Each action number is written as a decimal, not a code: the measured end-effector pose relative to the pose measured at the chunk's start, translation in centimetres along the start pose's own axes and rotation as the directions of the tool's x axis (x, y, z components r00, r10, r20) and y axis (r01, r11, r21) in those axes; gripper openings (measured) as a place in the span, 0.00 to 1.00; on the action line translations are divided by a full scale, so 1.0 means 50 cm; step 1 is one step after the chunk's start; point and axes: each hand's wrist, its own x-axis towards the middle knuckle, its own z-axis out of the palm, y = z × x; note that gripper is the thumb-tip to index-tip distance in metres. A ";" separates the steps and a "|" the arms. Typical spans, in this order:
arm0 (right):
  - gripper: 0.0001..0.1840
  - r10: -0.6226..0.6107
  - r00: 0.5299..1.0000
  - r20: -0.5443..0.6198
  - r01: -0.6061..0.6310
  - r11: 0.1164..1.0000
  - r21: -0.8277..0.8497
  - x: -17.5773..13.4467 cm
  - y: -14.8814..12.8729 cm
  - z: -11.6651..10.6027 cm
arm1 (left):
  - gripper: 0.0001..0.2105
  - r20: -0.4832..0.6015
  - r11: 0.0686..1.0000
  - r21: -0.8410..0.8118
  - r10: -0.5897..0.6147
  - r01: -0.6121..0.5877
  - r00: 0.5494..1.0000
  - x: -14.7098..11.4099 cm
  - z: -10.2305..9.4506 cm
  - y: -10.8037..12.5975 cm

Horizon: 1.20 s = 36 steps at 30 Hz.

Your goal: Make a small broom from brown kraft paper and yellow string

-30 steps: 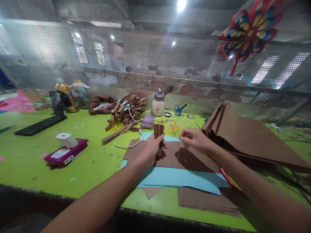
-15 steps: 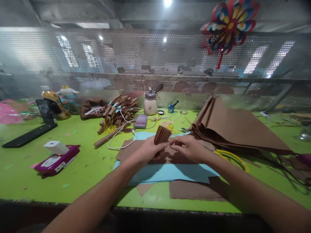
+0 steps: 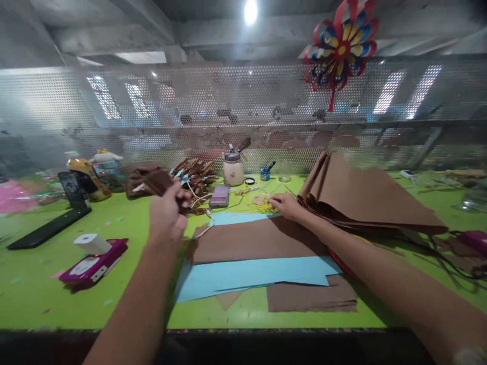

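My left hand point(image 3: 170, 213) is closed around a folded piece of brown paper point(image 3: 158, 181), raised above the left part of the table. Behind it lies a heap of brown paper rolls point(image 3: 196, 171), partly covered by the hand. My right hand point(image 3: 286, 205) reaches to the middle of the table, its thumb and finger pinched on yellow string point(image 3: 262, 205) at the edge of a small loose pile. Below the hands, a wide brown paper sheet point(image 3: 254, 241) rests on light blue paper point(image 3: 247, 276). Smaller brown sheets point(image 3: 308, 298) stick out underneath.
Large folded brown paper point(image 3: 373, 197) stands to the right. A purple power strip point(image 3: 93, 263) with a white plug and a black phone stand point(image 3: 45, 223) are on the left. A phone point(image 3: 219, 196), a white cable, a jug point(image 3: 233, 170) and a blue jar point(image 3: 265, 174) stand farther back.
My left hand has moved left and up with the folded brown paper. My right hand has left the folded paper and gone forward to the yellow string. The view has shifted slightly.
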 end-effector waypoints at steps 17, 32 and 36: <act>0.10 -0.205 0.976 0.076 0.207 0.978 -0.027 -0.027 -0.106 0.026 | 0.06 0.315 0.866 0.362 -0.461 0.344 0.830 -0.093 0.072 -0.137; 0.12 -0.005 0.998 -0.063 0.017 0.983 0.183 -0.035 -0.091 -0.002 | 0.09 0.397 0.965 0.258 -0.152 0.049 0.905 -0.133 0.060 0.099; 0.14 -0.064 0.996 -0.055 0.077 0.948 0.308 -0.059 -0.202 -0.062 | 0.09 0.435 0.919 0.379 -0.278 0.106 0.856 -0.132 0.077 0.031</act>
